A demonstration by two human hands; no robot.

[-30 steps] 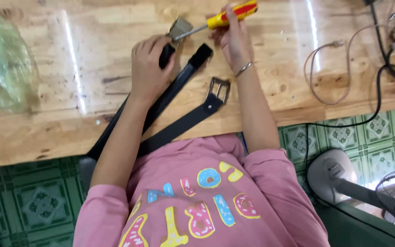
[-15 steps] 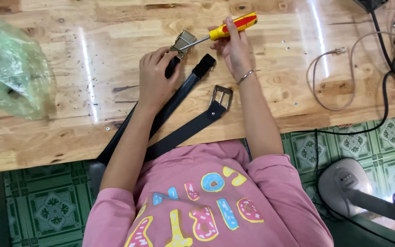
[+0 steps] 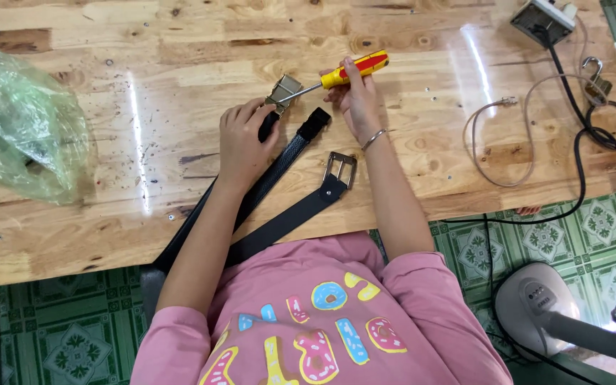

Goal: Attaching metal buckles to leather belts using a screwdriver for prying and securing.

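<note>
Pink sleeves (thin wrist bangle (image 3: 373,138)).

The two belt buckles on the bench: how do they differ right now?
The folded metal buckle is under the left hand, with the screwdriver in the right hand pointed into it. The frame buckle lies flat and untouched, an open rectangle already on its black strap. Both are silvery metal.

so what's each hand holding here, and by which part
The right hand grips a screwdriver by its yellow and red handle. The left hand presses down the end of a black belt, just below its metal buckle.
</note>
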